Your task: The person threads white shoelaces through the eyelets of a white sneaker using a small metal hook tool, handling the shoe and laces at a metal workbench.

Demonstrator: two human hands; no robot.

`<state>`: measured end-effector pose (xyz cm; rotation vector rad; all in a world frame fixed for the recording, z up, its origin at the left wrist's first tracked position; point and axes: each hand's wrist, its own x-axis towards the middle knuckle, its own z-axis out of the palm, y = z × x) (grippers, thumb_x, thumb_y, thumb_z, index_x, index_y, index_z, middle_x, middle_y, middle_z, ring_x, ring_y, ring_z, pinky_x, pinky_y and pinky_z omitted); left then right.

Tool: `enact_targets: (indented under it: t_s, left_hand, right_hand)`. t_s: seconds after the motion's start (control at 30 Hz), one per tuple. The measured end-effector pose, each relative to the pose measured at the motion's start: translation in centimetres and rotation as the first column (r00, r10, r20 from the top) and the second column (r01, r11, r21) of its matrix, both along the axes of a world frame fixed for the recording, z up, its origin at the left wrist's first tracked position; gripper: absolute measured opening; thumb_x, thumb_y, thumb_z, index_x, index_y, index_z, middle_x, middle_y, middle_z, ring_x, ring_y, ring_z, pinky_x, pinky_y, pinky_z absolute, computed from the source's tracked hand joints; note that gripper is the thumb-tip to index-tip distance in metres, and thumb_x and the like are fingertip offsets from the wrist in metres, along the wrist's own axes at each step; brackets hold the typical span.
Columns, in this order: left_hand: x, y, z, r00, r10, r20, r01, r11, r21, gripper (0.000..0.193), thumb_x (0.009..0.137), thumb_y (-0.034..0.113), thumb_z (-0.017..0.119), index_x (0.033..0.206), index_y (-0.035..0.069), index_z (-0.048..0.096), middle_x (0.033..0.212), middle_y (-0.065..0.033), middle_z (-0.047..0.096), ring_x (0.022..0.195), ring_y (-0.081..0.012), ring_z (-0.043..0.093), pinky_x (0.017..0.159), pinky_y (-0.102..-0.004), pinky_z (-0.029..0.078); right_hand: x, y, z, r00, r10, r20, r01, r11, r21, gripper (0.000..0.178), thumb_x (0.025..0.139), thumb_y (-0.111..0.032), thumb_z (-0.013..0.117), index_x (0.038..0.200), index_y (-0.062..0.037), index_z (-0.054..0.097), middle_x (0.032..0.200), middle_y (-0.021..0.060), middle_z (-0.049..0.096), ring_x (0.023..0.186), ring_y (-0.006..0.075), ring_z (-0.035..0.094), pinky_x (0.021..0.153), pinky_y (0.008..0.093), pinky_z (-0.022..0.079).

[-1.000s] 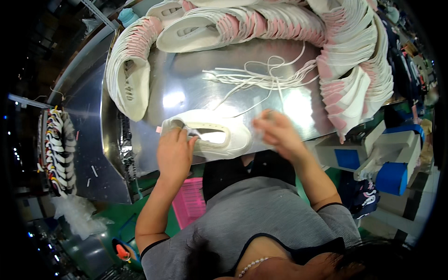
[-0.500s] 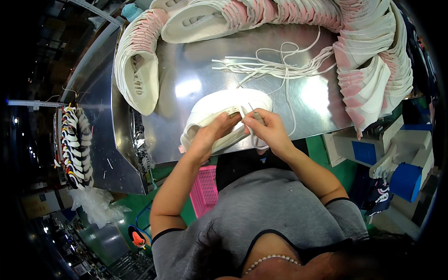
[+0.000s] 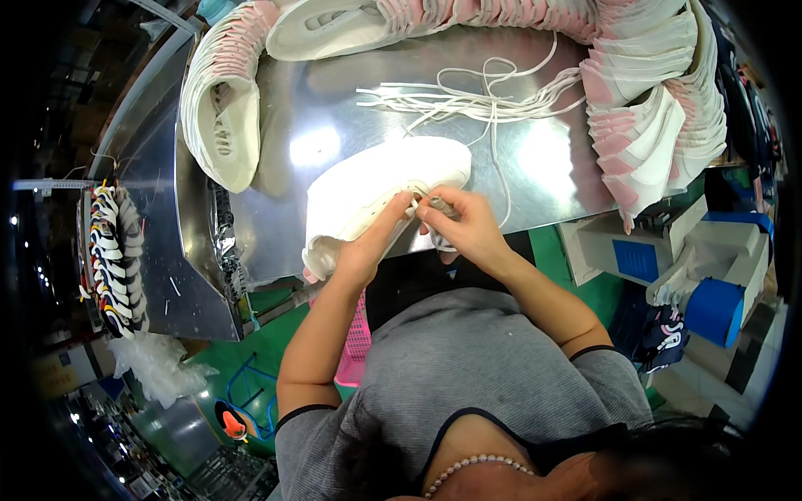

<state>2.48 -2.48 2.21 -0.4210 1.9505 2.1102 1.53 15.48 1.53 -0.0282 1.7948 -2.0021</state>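
A white shoe upper [image 3: 355, 188] lies tilted on its side at the table's front edge, its row of eyelets facing me. My left hand [image 3: 376, 236] grips it from the near side, thumb up by the eyelets and the other fingers hidden inside. Close beside that thumb, my right hand [image 3: 469, 227] pinches a white shoelace [image 3: 438, 238] between thumb and forefinger at the front eyelets. The lace's exact path there is hidden by the fingers. Beyond the upper, a bundle of loose white shoelaces [image 3: 468, 107] is spread on the metal table [image 3: 326, 108].
Nested white-and-pink shoe uppers form a stack at the left [image 3: 230, 125], a row along the back [image 3: 334, 33] and piles at the right [image 3: 639, 134]. A pink basket [image 3: 355, 342] stands below the table edge. Pale machine parts with a blue cover [image 3: 714, 317] are at the right.
The upper has tipped so that more of its outer side shows, and its opening is less visible. My fingertips have come closer together at the eyelets. The whole view has shifted slightly.
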Motion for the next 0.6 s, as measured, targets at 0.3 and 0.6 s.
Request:
enact_targets:
  t_s: [0.3,0.6]
  left_hand:
    - [0.3,0.3,-0.9,0.993,-0.032,-0.116,0.033,0.999,0.006,0.022,0.096,0.016,0.07,0.113,0.002,0.072,0.104,-0.0055,0.073,0.093,-0.0113,0.067,0.078,-0.026,0.054]
    - [0.6,1.2,-0.5,0.927,-0.169,-0.336,0.021,0.916,-0.401,0.021,0.097,0.014,0.066,0.113,0.0,0.071,0.103,-0.0105,0.074,0.091,-0.0192,0.071,0.075,-0.0311,0.054]
  right_hand:
    - [1.1,1.4,-0.2,0.885,-0.071,-0.46,0.163,0.973,0.164,0.019,0.097,-0.014,0.063,0.11,-0.001,0.058,0.089,0.0171,0.071,0.078,0.0321,0.07,0.068,0.0362,0.052]
    - [0.2,2.2,-1.2,0.836,0.018,-0.548,0.155,0.951,0.268,0.015,0.097,-0.015,0.063,0.102,-0.0013,0.06,0.079,0.0164,0.07,0.068,0.0344,0.068,0.061,0.0407,0.052]
